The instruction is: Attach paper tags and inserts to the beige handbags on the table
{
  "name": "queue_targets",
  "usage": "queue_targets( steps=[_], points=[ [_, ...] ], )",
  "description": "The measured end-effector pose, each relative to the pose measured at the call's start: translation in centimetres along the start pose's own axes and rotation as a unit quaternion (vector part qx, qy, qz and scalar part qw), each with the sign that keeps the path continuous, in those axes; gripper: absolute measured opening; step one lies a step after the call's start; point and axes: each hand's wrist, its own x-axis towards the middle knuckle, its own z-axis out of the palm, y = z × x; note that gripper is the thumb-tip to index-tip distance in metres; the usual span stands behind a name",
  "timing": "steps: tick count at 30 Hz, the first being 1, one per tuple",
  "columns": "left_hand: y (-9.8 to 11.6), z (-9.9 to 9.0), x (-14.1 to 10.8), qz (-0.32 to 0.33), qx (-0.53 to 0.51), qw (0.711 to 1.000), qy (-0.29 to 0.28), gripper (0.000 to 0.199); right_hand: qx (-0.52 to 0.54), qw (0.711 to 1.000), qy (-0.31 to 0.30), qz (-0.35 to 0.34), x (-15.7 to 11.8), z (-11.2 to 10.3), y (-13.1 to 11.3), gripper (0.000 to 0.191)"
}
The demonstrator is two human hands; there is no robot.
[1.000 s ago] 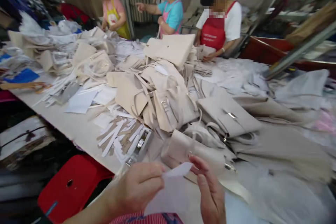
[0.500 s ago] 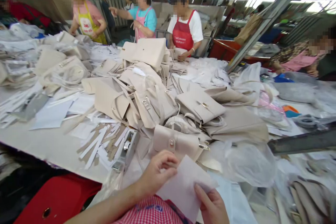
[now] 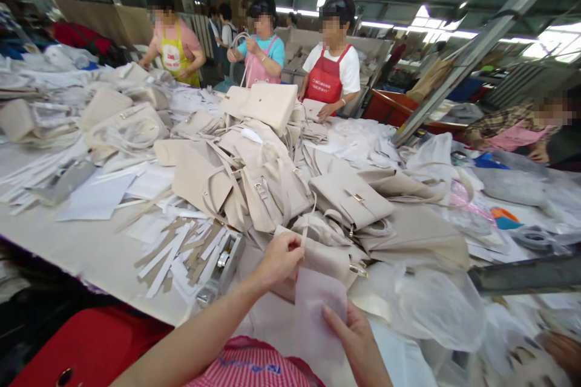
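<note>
Near the table's front edge lies a beige handbag [image 3: 327, 259] with a metal fitting at its right end. My left hand [image 3: 282, 259] is closed in a pinch on the narrow strap [image 3: 307, 227] of this bag, drawing it up from the flap. The fingertips partly hide the grip. Low in front of the bag, my right hand [image 3: 353, 334] grips a thin white sheet [image 3: 318, 308], thumb on top and fingers behind it. The sheet's upper edge is close to the bag's front.
Beige bags [image 3: 267, 187] lie heaped beyond my hands. To the left are a tape dispenser [image 3: 221, 263] and paper strips [image 3: 175, 254]. Clear plastic bags [image 3: 424, 302] lie at right, below a slanting metal post [image 3: 481, 42]. Several co-workers stand across the table.
My left hand has moved up onto the bag's strap and lifts it. The white sheet in my right hand has turned more upright against the bag. The view has shifted slightly.
</note>
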Motion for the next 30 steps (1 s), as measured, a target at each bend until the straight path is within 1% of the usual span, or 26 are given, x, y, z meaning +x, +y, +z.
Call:
queue_targets(
  steps=[3,4,6,9,11,13,16,18,20,23,24,25,26,28,29,30],
  points=[
    [1.3,-1.4,-1.1,-0.048,-0.059,0.995,-0.063,0.011,-0.035,0.999,-0.036,0.019,1.2,1.0,-0.4,0.047],
    [1.7,-1.7,-1.4,-0.061,-0.068,0.993,-0.074,0.011,-0.024,0.998,-0.047,0.022,1.6,1.5,-0.6,0.046],
    [2.2,-2.0,-1.9,-0.08,-0.079,0.991,-0.075,0.01,0.033,0.998,-0.053,0.03,2.5,2.7,-0.8,0.044],
    [1.8,-1.6,-2.2,-0.086,-0.089,0.991,-0.046,0.01,0.117,0.991,-0.041,0.058,3.3,4.1,-1.0,0.044],
    [0.9,-1.3,-2.2,-0.075,-0.084,0.993,-0.017,0.012,0.132,0.987,-0.049,0.079,3.5,4.5,-1.0,0.046],
    [0.0,-1.0,-2.3,-0.066,-0.076,0.995,-0.002,0.013,0.132,0.985,-0.06,0.089,3.4,4.6,-1.1,0.048],
    [-0.9,-0.6,-2.3,-0.06,-0.06,0.996,0.013,0.014,0.12,0.988,-0.069,0.073,3.2,4.6,-1.1,0.051],
    [-0.9,-0.5,-2.5,-0.051,-0.038,0.998,0.031,0.015,0.111,0.99,-0.073,0.055,3.1,4.7,-1.0,0.055],
    [-0.7,-0.5,-2.7,-0.03,0.002,0.998,0.052,0.018,0.117,0.99,-0.065,0.042,3.1,5.0,-0.9,0.056],
    [-0.5,-1.2,-3.3,0.001,0.058,0.993,0.106,0.024,0.146,0.988,-0.045,0.029,3.2,5.2,-0.7,0.057],
    [-0.6,-1.5,-3.6,0.003,0.064,0.991,0.12,0.024,0.154,0.987,-0.043,0.029,3.3,5.2,-0.7,0.058],
    [-0.8,-1.8,-3.8,-0.006,0.059,0.991,0.121,0.024,0.159,0.986,-0.045,0.03,3.4,5.2,-0.6,0.059],
    [-1.0,-2.1,-4.0,-0.027,0.039,0.994,0.1,0.026,0.161,0.985,-0.046,0.032,3.4,5.2,-0.6,0.059],
    [-1.7,-2.4,-4.4,-0.097,-0.033,0.995,0.015,0.039,0.16,0.986,-0.045,0.028,3.5,5.3,-0.5,0.058],
    [-2.0,-2.4,-4.6,-0.133,-0.075,0.988,-0.031,0.045,0.157,0.986,-0.042,0.024,3.6,5.3,-0.4,0.056],
    [-2.3,-2.2,-4.8,-0.16,-0.113,0.979,-0.064,0.048,0.154,0.987,-0.039,0.018,3.6,5.4,-0.4,0.054]
  ],
)
